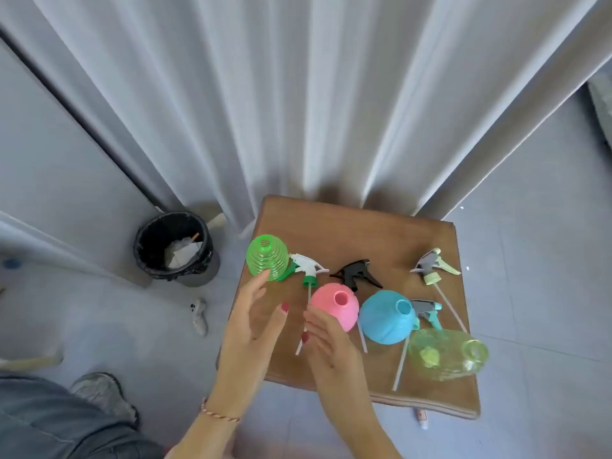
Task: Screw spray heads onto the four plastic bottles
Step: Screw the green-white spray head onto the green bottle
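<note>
Both hands sit near the table's front-left edge, fingers straight and spread, holding nothing. Left hand (pixel 253 321) has its palm turned inward, fingertips just short of the green bottle. Right hand (pixel 326 339) lies just beside the pink bottle at its 7 o'clock; whether it touches, cannot tell.

Yellow-green bottle (pixel 447 354): clear plastic, lying on its side at the table's 4 o'clock corner. Blue bottle (pixel 385 316) and pink bottle (pixel 334 304): opaque, round, upright, necks uncapped, mid-table. Green bottle (pixel 267 261): translucent, ribbed, open neck, at the 10 o'clock edge.

Four spray heads lie loose, each with a thin dip tube: white-green head (pixel 308 270) just right of the green bottle, black head (pixel 356 276) behind the pink one, grey-teal head (pixel 427 311) touching the blue bottle's right side, grey-pale-green head (pixel 433 268) at 2 o'clock.

Table (pixel 364 226): small, square, brown, matte top. Floor (pixel 530 226) is grey tile. A black lined waste bin (pixel 175 248) with paper stands at the table's 9 o'clock. White pleated curtain (pixel 298 94) hangs behind.
</note>
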